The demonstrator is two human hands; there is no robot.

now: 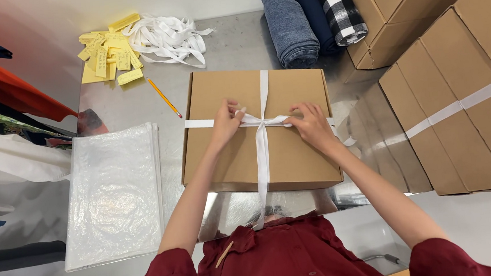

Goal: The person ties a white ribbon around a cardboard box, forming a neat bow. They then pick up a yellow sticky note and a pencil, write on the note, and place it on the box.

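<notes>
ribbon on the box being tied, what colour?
White ribbon, crossing the brown cardboard box; the head view shows it clearly.

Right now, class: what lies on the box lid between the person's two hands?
In the head view, the crossing of the white ribbon lies between the left hand and right hand, on the cardboard box.

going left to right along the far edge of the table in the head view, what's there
yellow paper slips → loose pile of white ribbon → grey-blue rolled fabric → dark navy rolled fabric → black-and-white plaid rolled fabric → stacked cardboard boxes
</notes>
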